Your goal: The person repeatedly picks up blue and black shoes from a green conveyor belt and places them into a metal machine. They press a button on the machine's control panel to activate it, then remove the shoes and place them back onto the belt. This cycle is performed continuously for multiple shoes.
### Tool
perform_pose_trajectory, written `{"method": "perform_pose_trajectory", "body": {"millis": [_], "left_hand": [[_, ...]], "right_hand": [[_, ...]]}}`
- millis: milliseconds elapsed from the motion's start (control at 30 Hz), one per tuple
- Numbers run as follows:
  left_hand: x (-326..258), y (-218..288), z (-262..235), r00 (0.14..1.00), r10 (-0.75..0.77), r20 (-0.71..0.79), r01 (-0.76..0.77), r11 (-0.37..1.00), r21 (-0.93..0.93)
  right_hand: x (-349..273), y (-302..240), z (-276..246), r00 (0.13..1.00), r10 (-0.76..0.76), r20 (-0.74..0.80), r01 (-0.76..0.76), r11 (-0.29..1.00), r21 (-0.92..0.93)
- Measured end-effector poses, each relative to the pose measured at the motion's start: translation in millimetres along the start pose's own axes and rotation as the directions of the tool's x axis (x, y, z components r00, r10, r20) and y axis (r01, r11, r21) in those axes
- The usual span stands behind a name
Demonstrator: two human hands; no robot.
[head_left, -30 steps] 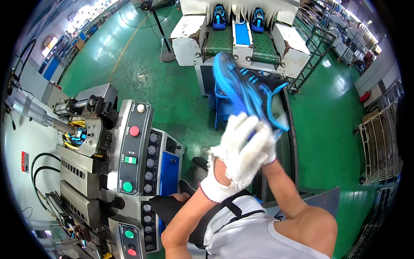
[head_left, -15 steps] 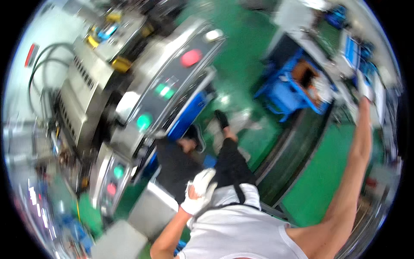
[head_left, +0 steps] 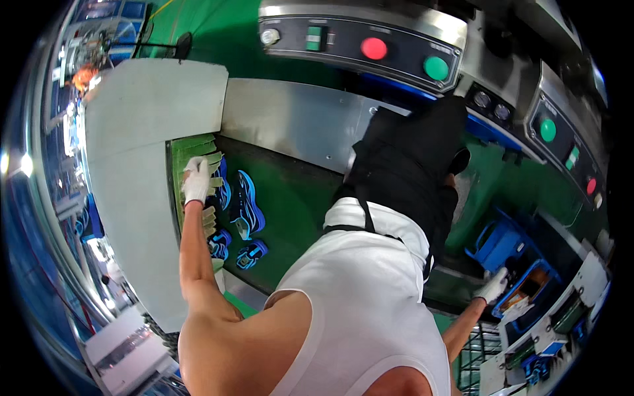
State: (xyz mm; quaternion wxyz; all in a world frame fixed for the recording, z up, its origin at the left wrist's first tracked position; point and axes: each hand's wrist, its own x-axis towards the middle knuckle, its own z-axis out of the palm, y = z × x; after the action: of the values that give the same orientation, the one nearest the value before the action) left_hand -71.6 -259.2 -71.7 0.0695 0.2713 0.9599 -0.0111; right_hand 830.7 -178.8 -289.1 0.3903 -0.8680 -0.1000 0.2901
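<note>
My left hand [head_left: 196,181], in a white glove, is at the greenish strip curtain [head_left: 214,162] of an opening in a pale machine housing. It touches or overlaps the strips; its fingertips are hard to make out. Beside the curtain, several dark and blue shoes [head_left: 248,203] rest on a dark green belt [head_left: 284,191], some of them partly under the strips. Out to the right, my white-gloved right hand [head_left: 492,287] reaches toward a blue bin [head_left: 530,285] with brown contents. Its fingers look stretched out, and I see nothing in them.
A bare metal panel [head_left: 284,122] runs along the belt's far side. Ahead stand control panels [head_left: 356,41] with red and green buttons. A blue stool [head_left: 496,241] is at right, near a bench [head_left: 571,303]. Shoe parts [head_left: 536,366] lie at lower right.
My view and body have swung left, from the control panels toward the belt. My left hand has gone from my waist out to the strip curtain. My right arm now trails lower at the right.
</note>
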Motion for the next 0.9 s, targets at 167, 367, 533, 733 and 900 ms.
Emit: {"method": "perform_pose_trajectory", "body": {"millis": [167,367,533,733,900], "left_hand": [[-13.4,-113.3,53.3,0.86,-0.368,0.354,0.316,0.928,0.196],[-60.3,-99.6,145.9,0.773,-0.399,0.493,0.252,0.907,0.339],[-63.1,-45.6,121.7,0.895,-0.195,0.401,0.187,0.981,0.059],[-56.8,124.2,66.7,0.874,0.396,0.284,0.031,0.536,-0.844],[-10.4,152.6,155.5,0.56,0.82,0.121,0.109,0.072,-0.991]], "right_hand": [[-34.7,-23.9,75.1,0.913,-0.072,0.401,0.202,0.935,-0.291],[-84.5,-119.8,137.2,0.797,-0.12,0.592,0.341,0.899,-0.276],[-245.3,-208.2,232.7,0.466,-0.261,0.846,0.457,0.889,0.023],[-339.1,-197.0,359.9,-0.304,0.232,0.924,0.165,0.968,-0.188],[-384.2,-205.2,358.1,-0.428,0.314,0.848,0.189,0.948,-0.255]]}}
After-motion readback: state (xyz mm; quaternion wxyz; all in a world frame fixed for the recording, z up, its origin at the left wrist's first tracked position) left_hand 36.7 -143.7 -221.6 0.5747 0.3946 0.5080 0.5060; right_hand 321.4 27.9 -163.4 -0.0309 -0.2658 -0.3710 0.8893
